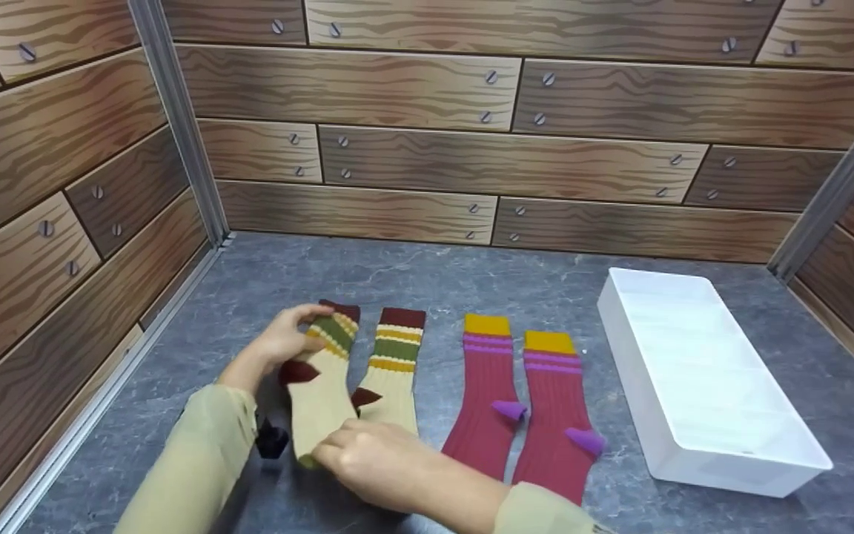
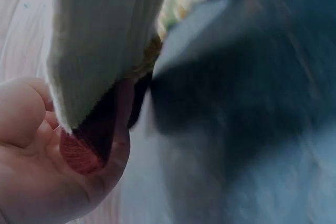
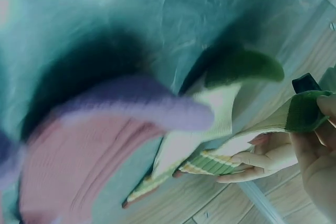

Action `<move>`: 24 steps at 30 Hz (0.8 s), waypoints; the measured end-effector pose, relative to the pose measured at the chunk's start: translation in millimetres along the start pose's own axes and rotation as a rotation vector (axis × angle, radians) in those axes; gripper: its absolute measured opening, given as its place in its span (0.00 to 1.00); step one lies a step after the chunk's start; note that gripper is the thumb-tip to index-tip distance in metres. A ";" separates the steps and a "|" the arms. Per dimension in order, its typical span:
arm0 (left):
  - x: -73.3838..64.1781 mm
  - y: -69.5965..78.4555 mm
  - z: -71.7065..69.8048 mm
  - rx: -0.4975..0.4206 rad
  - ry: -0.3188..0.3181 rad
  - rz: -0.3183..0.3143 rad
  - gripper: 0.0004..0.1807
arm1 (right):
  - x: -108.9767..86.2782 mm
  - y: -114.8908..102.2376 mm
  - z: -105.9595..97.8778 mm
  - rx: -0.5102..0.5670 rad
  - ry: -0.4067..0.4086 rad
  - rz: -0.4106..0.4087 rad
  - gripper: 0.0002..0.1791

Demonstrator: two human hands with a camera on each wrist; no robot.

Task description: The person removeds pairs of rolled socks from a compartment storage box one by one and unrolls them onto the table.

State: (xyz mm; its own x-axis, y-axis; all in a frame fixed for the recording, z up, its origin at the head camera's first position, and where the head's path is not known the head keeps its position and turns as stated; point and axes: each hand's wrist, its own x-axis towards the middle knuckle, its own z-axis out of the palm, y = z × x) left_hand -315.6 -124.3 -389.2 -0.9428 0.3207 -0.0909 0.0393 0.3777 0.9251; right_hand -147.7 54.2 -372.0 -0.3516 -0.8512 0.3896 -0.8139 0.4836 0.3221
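A cream sock with a maroon cuff and green and mustard stripes is stretched between both hands. My left hand holds its striped upper part, with the thumb and fingers at the two edges. In the left wrist view, its maroon heel lies against the palm. My right hand pinches the toe end; the right wrist view shows this green toe between thumb and fingers. Just right lies the matching cream sock, its foot partly hidden behind my right hand.
Two raspberry socks, a left one and a right one, with mustard cuffs and purple heels, lie to the right. A long white box stands beyond them. Wood-patterned walls enclose the grey marbled table.
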 end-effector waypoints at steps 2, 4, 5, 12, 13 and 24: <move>-1.9 -7.9 -2.5 0.027 -0.021 -0.027 0.29 | 1.0 -4.2 3.6 0.001 -0.027 -0.004 0.08; -2.8 -13.5 -3.3 0.054 -0.038 -0.038 0.29 | 1.1 -7.9 6.7 0.012 -0.057 -0.006 0.08; -3.0 -15.3 -3.1 0.066 -0.047 -0.039 0.29 | 0.9 -9.5 8.0 0.020 -0.074 -0.007 0.09; -5.5 -10.6 -0.4 0.468 -0.029 0.137 0.32 | -1.5 -8.2 12.6 0.182 -0.198 -0.011 0.10; -6.5 -7.6 -0.2 0.538 -0.022 0.147 0.33 | -1.4 -4.5 12.5 0.202 -0.203 0.003 0.09; -19.0 11.5 8.7 0.783 -0.395 0.036 0.53 | -36.6 48.6 24.2 0.342 -0.475 0.476 0.44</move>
State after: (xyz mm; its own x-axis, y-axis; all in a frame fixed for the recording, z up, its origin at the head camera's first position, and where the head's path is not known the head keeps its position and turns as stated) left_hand -294.4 -118.5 -380.1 -0.7589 0.5662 -0.3216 0.4190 0.8027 0.4244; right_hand -185.6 103.9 -391.5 -0.7997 -0.6001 -0.0194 -0.5953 0.7968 -0.1035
